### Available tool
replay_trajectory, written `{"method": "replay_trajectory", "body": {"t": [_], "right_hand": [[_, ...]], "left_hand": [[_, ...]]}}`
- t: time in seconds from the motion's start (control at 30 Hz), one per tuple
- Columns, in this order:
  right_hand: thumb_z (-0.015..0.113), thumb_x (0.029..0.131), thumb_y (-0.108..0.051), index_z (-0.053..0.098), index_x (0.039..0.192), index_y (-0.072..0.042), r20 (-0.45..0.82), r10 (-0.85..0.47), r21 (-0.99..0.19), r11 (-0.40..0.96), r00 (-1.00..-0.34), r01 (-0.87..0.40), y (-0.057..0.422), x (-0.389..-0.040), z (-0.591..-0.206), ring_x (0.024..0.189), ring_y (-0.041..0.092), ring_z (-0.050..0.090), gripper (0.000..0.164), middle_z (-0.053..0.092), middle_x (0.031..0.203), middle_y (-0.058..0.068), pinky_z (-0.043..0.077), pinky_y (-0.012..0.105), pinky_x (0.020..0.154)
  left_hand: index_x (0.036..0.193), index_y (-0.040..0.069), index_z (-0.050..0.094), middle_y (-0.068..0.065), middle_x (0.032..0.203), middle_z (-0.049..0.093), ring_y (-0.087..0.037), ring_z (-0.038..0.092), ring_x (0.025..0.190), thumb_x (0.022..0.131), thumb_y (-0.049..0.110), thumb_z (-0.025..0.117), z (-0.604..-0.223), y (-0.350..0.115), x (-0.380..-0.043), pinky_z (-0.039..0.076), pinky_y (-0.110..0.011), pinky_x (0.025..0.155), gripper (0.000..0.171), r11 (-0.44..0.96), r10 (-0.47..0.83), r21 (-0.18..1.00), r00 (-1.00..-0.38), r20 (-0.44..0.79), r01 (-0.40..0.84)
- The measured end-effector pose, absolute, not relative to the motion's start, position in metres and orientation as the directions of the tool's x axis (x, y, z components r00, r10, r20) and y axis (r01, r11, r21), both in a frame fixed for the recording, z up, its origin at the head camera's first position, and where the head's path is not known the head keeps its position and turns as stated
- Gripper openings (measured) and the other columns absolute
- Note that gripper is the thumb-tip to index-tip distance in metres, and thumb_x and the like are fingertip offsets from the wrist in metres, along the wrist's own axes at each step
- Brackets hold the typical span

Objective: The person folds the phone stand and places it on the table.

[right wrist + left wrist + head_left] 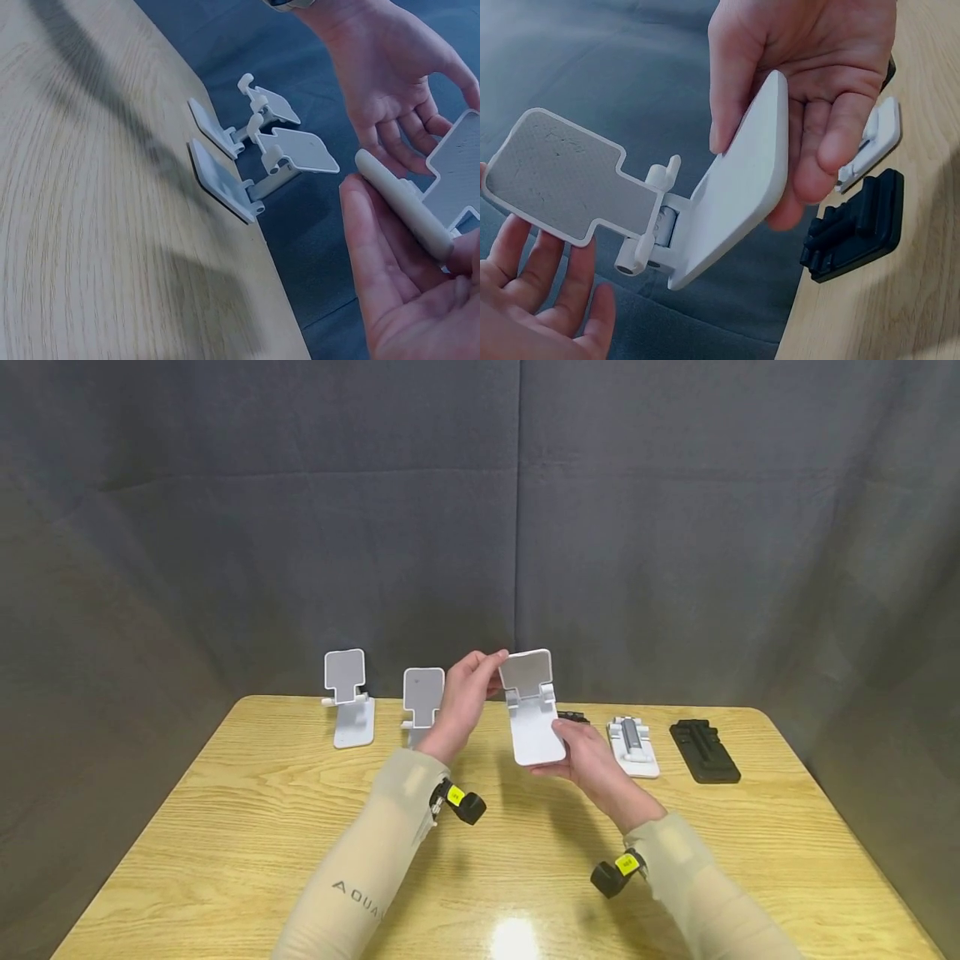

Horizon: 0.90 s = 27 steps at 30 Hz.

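Note:
A white phone stand with a grey pad is held up over the table between both hands, its upper plate unfolded from the base. My left hand pinches the upper plate at its left corner. In the left wrist view, the fingers of that left hand lie behind the grey-padded plate. My right hand grips the lower end of the base, thumb on one face and fingers beneath. The base appears edge-on in the right wrist view, lying across the right hand.
Two unfolded white stands, one farther left and one partly behind my left hand, stand at the back. To the right lie a folded white stand and a folded black stand. Another black item is mostly hidden. Dark curtain borders the wooden table.

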State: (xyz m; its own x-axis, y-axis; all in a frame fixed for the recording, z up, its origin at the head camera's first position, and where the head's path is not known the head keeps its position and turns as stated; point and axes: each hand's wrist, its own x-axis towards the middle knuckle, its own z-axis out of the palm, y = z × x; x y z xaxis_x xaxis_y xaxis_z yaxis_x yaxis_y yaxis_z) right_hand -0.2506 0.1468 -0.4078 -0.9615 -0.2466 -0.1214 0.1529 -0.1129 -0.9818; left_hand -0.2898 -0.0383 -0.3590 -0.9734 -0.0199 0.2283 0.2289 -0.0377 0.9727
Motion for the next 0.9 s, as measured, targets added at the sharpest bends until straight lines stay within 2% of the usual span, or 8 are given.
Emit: {"method": "replay_trajectory", "body": {"t": [0.2, 0.3, 0.6, 0.77, 0.9], "right_hand": [[0.026, 0.113, -0.018, 0.033, 0.144, 0.018, -0.133, -0.221, -0.982, -0.104, -0.966, 0.159, 0.147, -0.251, -0.41, 0.092, 0.036, 0.07, 0.048, 0.055, 0.12, 0.032, 0.059, 0.044, 0.083], [0.027, 0.112, -0.017, 0.035, 0.142, 0.019, -0.121, -0.21, -0.986, -0.089, -0.97, 0.142, 0.147, -0.252, -0.41, 0.091, 0.036, 0.071, 0.048, 0.056, 0.117, 0.032, 0.059, 0.044, 0.083], [0.028, 0.112, -0.016, 0.037, 0.141, 0.02, -0.122, -0.191, -0.99, -0.042, -0.974, 0.132, 0.147, -0.253, -0.412, 0.089, 0.032, 0.07, 0.047, 0.057, 0.116, 0.03, 0.06, 0.042, 0.081], [0.027, 0.112, -0.017, 0.032, 0.144, 0.019, -0.146, -0.194, -0.982, -0.09, -0.97, 0.166, 0.149, -0.255, -0.411, 0.09, 0.033, 0.071, 0.049, 0.054, 0.121, 0.032, 0.059, 0.041, 0.082], [0.026, 0.113, -0.021, 0.03, 0.148, 0.014, -0.176, -0.204, -0.957, -0.192, -0.963, 0.215, 0.152, -0.257, -0.409, 0.092, 0.032, 0.072, 0.049, 0.052, 0.125, 0.031, 0.058, 0.04, 0.086]], "left_hand": [[0.081, 0.004, 0.057, -0.005, 0.089, 0.067, -0.021, 0.065, 0.09, 0.098, 0.03, 0.065, -0.36, -0.037, -0.289, 0.053, -0.04, 0.092, 0.032, -0.038, -0.014, 0.97, -0.97, 0.241, 0.241], [0.083, 0.0, 0.058, -0.004, 0.087, 0.066, -0.017, 0.064, 0.086, 0.097, 0.029, 0.066, -0.359, -0.037, -0.289, 0.053, -0.04, 0.091, 0.033, -0.04, -0.021, 0.97, -0.971, 0.24, 0.241], [0.078, 0.003, 0.057, -0.003, 0.084, 0.065, -0.019, 0.067, 0.086, 0.094, 0.024, 0.068, -0.366, -0.039, -0.289, 0.052, -0.044, 0.094, 0.029, -0.059, 0.013, 0.972, -0.973, 0.229, 0.228], [0.082, 0.004, 0.061, -0.004, 0.092, 0.07, -0.021, 0.068, 0.093, 0.094, 0.023, 0.068, -0.371, -0.04, -0.287, 0.049, -0.046, 0.098, 0.024, -0.029, 0.067, 0.967, -0.965, 0.254, 0.253], [0.088, 0.006, 0.067, -0.004, 0.098, 0.073, -0.02, 0.066, 0.098, 0.094, 0.016, 0.068, -0.379, -0.038, -0.286, 0.048, -0.04, 0.099, 0.012, -0.011, 0.152, 0.952, -0.94, 0.305, 0.307]]}}
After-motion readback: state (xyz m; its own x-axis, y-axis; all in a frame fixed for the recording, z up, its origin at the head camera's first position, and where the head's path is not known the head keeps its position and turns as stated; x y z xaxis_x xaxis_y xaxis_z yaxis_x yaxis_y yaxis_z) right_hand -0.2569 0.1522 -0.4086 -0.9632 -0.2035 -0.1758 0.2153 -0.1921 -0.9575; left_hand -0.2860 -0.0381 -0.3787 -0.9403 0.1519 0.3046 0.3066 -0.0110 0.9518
